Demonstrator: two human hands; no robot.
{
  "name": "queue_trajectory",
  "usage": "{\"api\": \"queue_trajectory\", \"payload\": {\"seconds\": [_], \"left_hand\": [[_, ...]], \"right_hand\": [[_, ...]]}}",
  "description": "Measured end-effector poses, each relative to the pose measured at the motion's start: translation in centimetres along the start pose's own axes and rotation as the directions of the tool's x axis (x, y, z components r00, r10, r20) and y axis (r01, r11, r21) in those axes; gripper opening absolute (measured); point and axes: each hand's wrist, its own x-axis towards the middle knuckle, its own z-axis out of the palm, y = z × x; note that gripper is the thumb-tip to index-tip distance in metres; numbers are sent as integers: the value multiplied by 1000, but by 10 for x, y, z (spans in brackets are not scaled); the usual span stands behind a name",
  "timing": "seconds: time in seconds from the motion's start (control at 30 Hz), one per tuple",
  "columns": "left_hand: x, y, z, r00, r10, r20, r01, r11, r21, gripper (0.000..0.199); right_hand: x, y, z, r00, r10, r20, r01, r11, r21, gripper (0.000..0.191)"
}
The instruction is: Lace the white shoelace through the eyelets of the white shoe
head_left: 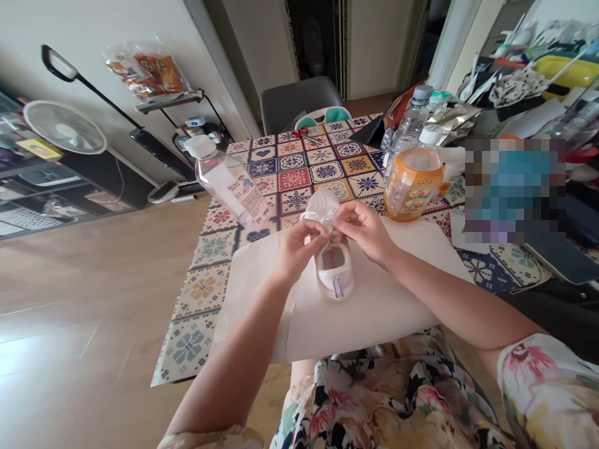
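**Both hands pinching white material at the top of a small white shoe**

Near edge: floral-print clothing [397,399] filling the bottom of the view, both forearms reaching forward over it.

The small white shoe [334,269] is sitting on a white paper sheet [374,312], just below and between the hands. The left hand [296,244] and right hand [362,227] are meeting directly above its far end, fingers curled in, tips pinching a bunched white cloth or tissue [322,206] that is sticking up out of the shoe. Both hands are closed down to a fingertip grip; palms not touching the shoe body as far as I can tell.

The shoe's long axis is running near-to-far, rounded end with a small striped tab facing the person, far end under the fingers.

The paper is lying on a patterned tablecloth [290,168]. Beyond the hands: a clear bottle [229,178] leaning at left, an orange drink bottle [414,181] at right, another clear bottle [412,121] behind it. Clutter is piling up far right. A grey chair [299,100] is standing at the table's far end; a fan [65,128] and shelving at left, over wood floor [93,280].
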Motion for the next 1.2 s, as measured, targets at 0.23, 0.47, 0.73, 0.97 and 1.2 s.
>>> {"api": "queue_trajectory", "payload": {"seconds": [0.23,0.47,0.73,0.97,1.2], "left_hand": [[0,-2,0,999,-18,-33,15,996,-88,27],[2,-3,1,1000,-14,-6,13,999,-53,29],[1,-8,1,998,-16,-56,16,1000,-2,39],[1,-8,1,998,-26,-55,24,999,-31,37],[9,-15,-7,993,-108,-36,106,992,-75,35]], "right_hand": [[-1,-6,-7,963,-198,181,257,876,-409,12],[3,-6,-9,978,8,206,57,950,-307,16],[-1,-7,-9,957,77,279,-6,969,-249,13],[-7,-5,-1,910,-367,195,414,768,-489,12],[-4,-17,-11,792,-463,398,607,664,-436,17]]}}
